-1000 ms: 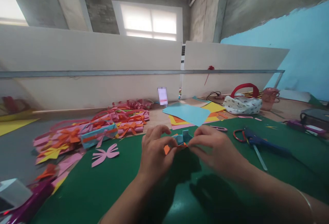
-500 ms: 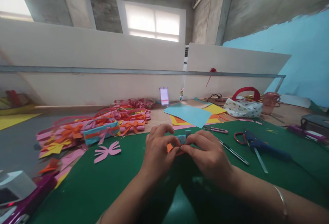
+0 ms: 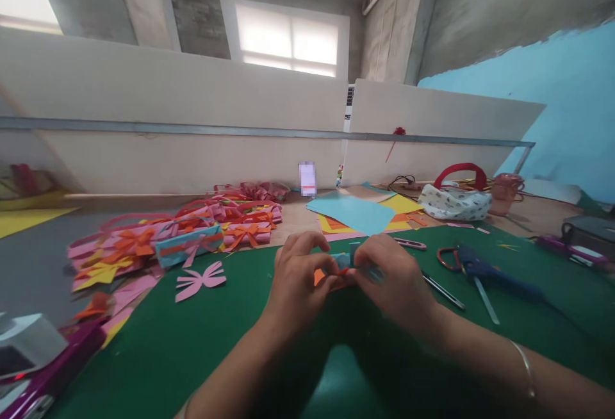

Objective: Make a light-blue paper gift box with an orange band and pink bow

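In front of me, above the green mat (image 3: 230,355), a small folded piece of blue paper (image 3: 342,260) with an orange part (image 3: 319,276) is between my hands. My left hand (image 3: 298,281) is closed, thumb and fingertips pinching its left side. My right hand (image 3: 391,281) is closed on its right side, slightly smeared by motion; a bit of blue shows between its fingers. The fingers hide much of the piece. To the left lies a pink paper bow cutout (image 3: 200,280). A slim metallic, pen-like tool (image 3: 444,291) lies right of my right hand.
Finished-looking paper pieces with bows (image 3: 192,239) are heaped at the left. Sheets of blue paper (image 3: 353,209) and other colours lie ahead. A blue glue gun (image 3: 500,277), a pink cutter (image 3: 410,243) and a white pouch with a red handle (image 3: 454,202) are at right.
My right hand has shifted slightly left and up, its fingers more curled over the paper piece. My left hand has hardly moved.
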`<state>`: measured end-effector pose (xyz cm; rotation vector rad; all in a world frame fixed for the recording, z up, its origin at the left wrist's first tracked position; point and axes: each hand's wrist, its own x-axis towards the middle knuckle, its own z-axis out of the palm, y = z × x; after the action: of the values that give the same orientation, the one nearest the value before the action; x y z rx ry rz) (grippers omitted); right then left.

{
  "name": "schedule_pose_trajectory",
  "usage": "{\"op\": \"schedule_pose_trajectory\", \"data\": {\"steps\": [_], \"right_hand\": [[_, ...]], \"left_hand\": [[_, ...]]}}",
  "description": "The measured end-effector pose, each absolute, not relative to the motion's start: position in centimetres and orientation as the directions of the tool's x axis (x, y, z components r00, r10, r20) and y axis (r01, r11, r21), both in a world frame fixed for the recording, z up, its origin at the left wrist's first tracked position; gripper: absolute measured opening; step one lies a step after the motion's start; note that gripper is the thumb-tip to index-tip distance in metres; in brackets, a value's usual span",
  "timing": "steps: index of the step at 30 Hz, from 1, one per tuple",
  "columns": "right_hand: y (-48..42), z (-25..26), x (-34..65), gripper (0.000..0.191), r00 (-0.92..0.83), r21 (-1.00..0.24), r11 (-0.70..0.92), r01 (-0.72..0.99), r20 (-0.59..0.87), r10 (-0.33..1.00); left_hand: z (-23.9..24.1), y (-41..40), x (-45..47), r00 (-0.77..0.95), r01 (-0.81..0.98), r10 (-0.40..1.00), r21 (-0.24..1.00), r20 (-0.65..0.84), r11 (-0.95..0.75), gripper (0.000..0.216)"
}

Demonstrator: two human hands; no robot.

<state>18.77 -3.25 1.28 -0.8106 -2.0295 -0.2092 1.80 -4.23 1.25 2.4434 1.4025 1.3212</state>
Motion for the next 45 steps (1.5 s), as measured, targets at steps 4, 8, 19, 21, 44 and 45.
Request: {"op": "schedule_pose_trajectory", "data": {"steps": [4, 8, 19, 21, 44, 45], "right_hand": [[-3.4, 1.0, 18.6, 0.014, -0.476, 0.131, 0.753, 0.645, 0.839, 0.262], [-3.6, 1.1, 18.9, 0.010, -0.539, 0.309, 0.703, 0.641, 0.833, 0.125], [-3.7, 0.7, 19.2, 0.015, -0.573, 0.387, 0.697, 0.604, 0.818, 0.043], [-3.7, 0.7, 19.2, 0.014, -0.566, 0.357, 0.706, 0.612, 0.821, 0.075], [-3.9, 3.4, 18.8, 0.027, -0.687, 0.282, 0.756, 0.591, 0.668, 0.287], [-4.0, 3.5, 18.7, 0.028, -0.701, 0.312, 0.743, 0.592, 0.655, 0.283]], "left_hand": [[1.3, -4.2, 1.8, 0.224, 0.702, 0.730, 0.412, 0.646, -0.581, 0.010], [1.2, -4.1, 1.9, 0.206, 0.703, 0.745, 0.434, 0.634, -0.563, 0.009], [1.4, -4.2, 2.0, 0.203, 0.684, 0.745, 0.452, 0.636, -0.572, 0.010], [1.3, -4.2, 2.0, 0.202, 0.683, 0.741, 0.451, 0.640, -0.575, 0.010], [1.9, -4.4, 1.8, 0.161, 0.561, 0.821, 0.634, 0.548, -0.533, 0.016], [1.9, -4.4, 1.8, 0.158, 0.559, 0.819, 0.634, 0.551, -0.534, 0.017]]}}
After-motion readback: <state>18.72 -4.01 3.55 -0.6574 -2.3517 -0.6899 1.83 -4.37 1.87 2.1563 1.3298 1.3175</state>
